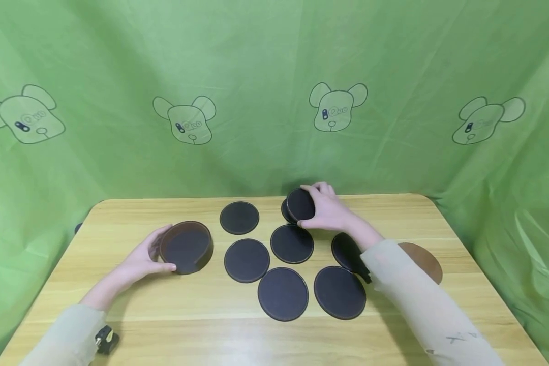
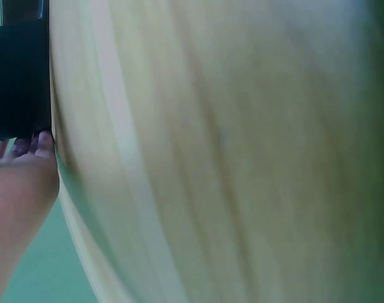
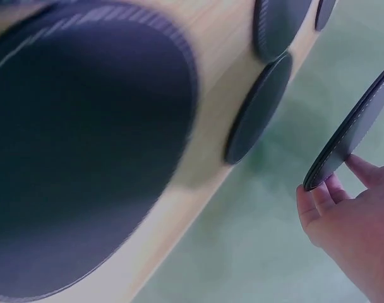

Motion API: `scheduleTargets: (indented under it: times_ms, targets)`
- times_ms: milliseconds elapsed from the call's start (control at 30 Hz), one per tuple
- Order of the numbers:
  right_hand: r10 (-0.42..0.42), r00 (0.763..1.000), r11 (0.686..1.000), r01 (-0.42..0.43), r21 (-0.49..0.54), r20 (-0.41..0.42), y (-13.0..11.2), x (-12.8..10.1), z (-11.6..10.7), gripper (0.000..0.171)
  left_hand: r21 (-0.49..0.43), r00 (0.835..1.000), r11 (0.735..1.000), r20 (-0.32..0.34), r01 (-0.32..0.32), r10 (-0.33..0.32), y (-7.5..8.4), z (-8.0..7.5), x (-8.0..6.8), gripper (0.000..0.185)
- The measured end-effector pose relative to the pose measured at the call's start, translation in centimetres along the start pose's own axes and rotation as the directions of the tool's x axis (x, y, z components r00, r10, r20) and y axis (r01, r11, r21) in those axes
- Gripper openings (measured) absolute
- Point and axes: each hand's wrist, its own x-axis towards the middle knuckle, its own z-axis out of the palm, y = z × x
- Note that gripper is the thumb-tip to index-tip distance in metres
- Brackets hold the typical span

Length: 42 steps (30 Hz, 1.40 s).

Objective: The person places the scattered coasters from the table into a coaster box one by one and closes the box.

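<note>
My left hand (image 1: 139, 260) grips a round, dark brown coaster holder (image 1: 187, 245) by its left side, thumb at the front and fingers behind. A notch shows in the holder's front wall. In the left wrist view the holder (image 2: 20, 82) appears at the left edge, fingertips against it. My right hand (image 1: 328, 209) pinches a round black coaster (image 1: 301, 205) by its edge, tilted up above the back of the table. Stitching runs along the rim of this held coaster (image 3: 355, 129) in the right wrist view. Behind it, another black coaster (image 1: 285, 211) is mostly hidden.
Several black coasters lie flat on the wooden table (image 1: 187, 325), among them a back one (image 1: 239, 217), a central one (image 1: 292, 244) and a front one (image 1: 283, 294). A brown disc (image 1: 423, 259) lies partly under the right sleeve. Green cloth (image 1: 265, 162) hangs behind the table.
</note>
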Motion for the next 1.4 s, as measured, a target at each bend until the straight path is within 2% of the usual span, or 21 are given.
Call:
scheduleTargets:
  times_ms: [200,467,767,933,1133,1400]
  targets:
    - [-0.112,0.994,0.994,0.112,0.005,0.002,-3.1,0.6,1.0,0.107,-0.056,1.000,0.998,0.025,-0.009,0.010,-0.2,-0.2,0.1,0.110]
    - [-0.234,0.972,0.972,0.235,-0.012,0.022,-7.4,1.6,2.8,0.106,-0.087,0.999,0.996,0.032,-0.032,0.035,-0.4,-0.5,0.0,0.109]
    - [-0.280,0.956,0.960,0.280,0.018,0.082,-11.6,3.0,4.7,0.106,-0.127,0.997,0.990,0.033,-0.059,0.064,-0.8,-0.6,-0.3,0.107]
    - [-0.328,0.940,0.944,0.328,0.019,0.095,-13.6,3.5,5.9,0.104,-0.153,0.995,0.985,0.047,-0.077,0.085,-1.1,-0.5,-0.1,0.105]
    - [-0.362,0.926,0.931,0.365,-0.011,0.106,-16.2,4.1,7.3,0.103,-0.160,0.995,0.984,0.051,-0.076,0.086,-1.1,-0.5,-0.1,0.105]
    - [-0.364,0.919,0.924,0.377,-0.066,0.153,-19.1,4.7,9.2,0.102,-0.163,0.995,0.984,0.062,-0.066,0.077,-0.9,-0.5,-0.1,0.104]
